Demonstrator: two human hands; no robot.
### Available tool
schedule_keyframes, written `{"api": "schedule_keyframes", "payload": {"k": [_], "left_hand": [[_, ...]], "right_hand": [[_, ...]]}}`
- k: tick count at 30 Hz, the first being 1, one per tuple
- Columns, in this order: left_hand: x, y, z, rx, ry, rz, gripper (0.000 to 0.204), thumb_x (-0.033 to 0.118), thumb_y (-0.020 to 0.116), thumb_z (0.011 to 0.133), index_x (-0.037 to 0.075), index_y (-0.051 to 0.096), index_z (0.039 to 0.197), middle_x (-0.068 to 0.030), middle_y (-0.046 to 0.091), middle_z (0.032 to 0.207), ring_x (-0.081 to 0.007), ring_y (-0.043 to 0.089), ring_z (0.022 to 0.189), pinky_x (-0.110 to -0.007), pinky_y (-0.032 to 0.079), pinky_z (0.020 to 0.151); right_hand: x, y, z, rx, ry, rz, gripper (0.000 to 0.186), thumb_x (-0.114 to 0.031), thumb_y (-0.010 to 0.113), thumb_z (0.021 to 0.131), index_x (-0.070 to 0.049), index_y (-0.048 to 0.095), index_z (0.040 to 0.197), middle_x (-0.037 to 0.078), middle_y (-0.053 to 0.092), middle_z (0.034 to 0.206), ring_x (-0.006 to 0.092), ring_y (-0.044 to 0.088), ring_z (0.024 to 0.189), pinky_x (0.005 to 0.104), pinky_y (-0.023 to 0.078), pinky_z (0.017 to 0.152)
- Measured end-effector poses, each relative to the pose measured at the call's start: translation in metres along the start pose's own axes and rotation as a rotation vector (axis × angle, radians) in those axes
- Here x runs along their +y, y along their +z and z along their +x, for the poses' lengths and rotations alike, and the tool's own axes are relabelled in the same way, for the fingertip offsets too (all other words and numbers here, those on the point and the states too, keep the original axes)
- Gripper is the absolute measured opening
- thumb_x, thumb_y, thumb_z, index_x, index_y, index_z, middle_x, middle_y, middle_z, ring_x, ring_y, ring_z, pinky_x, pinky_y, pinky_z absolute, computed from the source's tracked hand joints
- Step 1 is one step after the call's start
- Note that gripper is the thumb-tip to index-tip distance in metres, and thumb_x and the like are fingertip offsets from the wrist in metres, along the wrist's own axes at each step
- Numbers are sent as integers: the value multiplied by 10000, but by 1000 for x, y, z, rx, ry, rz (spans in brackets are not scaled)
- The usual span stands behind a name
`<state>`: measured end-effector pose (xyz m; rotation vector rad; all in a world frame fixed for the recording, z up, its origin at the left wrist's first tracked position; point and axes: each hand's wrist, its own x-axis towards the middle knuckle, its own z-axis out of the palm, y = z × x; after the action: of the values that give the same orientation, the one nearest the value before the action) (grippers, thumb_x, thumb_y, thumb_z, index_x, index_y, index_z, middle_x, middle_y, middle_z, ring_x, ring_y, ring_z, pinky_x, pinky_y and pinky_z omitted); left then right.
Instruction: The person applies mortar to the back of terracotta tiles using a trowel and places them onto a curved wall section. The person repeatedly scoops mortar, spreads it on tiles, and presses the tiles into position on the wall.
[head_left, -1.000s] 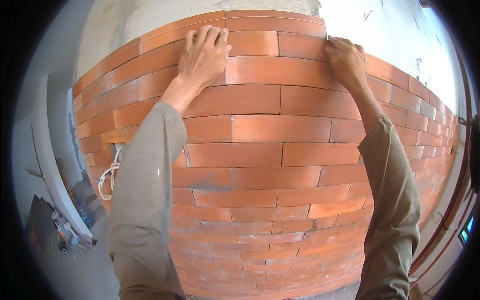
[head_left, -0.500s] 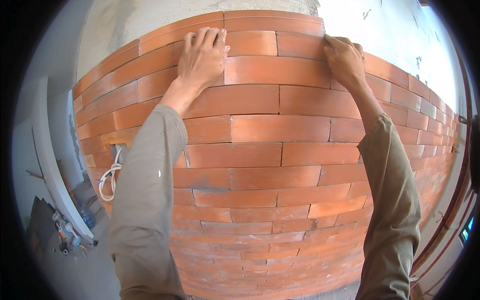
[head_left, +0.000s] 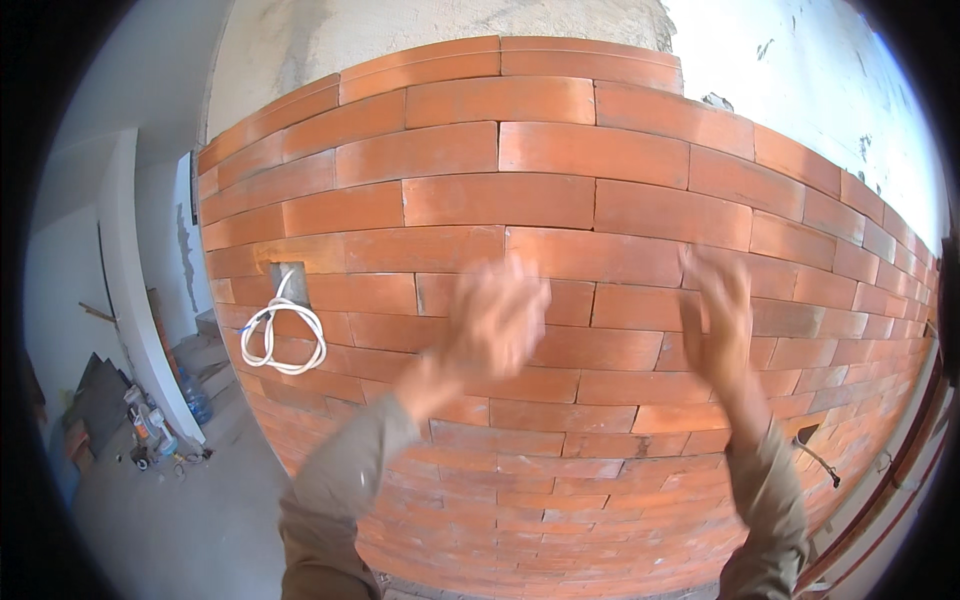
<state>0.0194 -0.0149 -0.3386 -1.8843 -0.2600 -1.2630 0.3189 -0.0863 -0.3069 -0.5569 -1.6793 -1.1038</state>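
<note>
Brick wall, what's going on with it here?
A person's hands are in front of a brick wall: the left hand, blurred, near the middle, the right hand, open, to its right. Neither visibly holds anything; I can't tell whether they touch the wall. The top row of bricks ends partway along, below pale bare wall. At left, looped white cable hangs from a recess.

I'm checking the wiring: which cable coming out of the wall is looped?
The white cable on the left of the brick wall; the dark-ended cable at the right has no loop.

Hands (head_left: 495, 318) (head_left: 722, 320) blurred; sleeves (head_left: 340, 490) (head_left: 768, 510) cut off below; bricks (head_left: 595, 256) behind partly hidden
</note>
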Motion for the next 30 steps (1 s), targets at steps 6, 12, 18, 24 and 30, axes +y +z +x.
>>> {"api": "schedule_keyframes", "payload": {"k": [6,12,18,24,30], "left_hand": [[229,4,-246,-326,-802,-528,410,169,686,868,-4,613,1233,-189,620,1231,-314,582,1164,-418,463,970],[414,-62,-429,-975,-1656,-336,423,233,648,860,6,619,1215,-238,615,1216,-380,595,1114,-446,478,962],[439,-97,-427,-1264,-1838,-311,429,251,643,859,4,622,1210,-236,615,1218,-382,592,1120,-445,474,967],[459,-111,-416,-1333,-1847,-301,437,270,638,859,2,625,1204,-234,615,1219,-383,588,1125,-444,470,973],[480,-117,-410,-1400,-1819,-348,446,288,632,858,0,629,1198,-233,615,1220,-385,585,1131,-443,465,978]], "right_hand": [[-120,-65,-241,-318,491,301,436,-73,699,785,3,569,1194,240,591,1069,360,590,982,434,491,775],[-254,-58,-466,-943,1423,633,218,-175,646,900,-1,590,1019,142,618,900,255,612,787,386,491,707],[-300,-73,-523,-1333,1617,827,213,-209,637,917,-13,591,986,121,606,840,232,609,749,365,488,673],[-309,-90,-542,-1371,1692,951,223,-243,629,933,-24,592,952,100,594,780,210,605,711,344,485,639],[-294,-123,-548,-1024,1913,1042,245,-278,621,950,-36,593,918,78,582,719,188,602,673,323,483,605]]}}
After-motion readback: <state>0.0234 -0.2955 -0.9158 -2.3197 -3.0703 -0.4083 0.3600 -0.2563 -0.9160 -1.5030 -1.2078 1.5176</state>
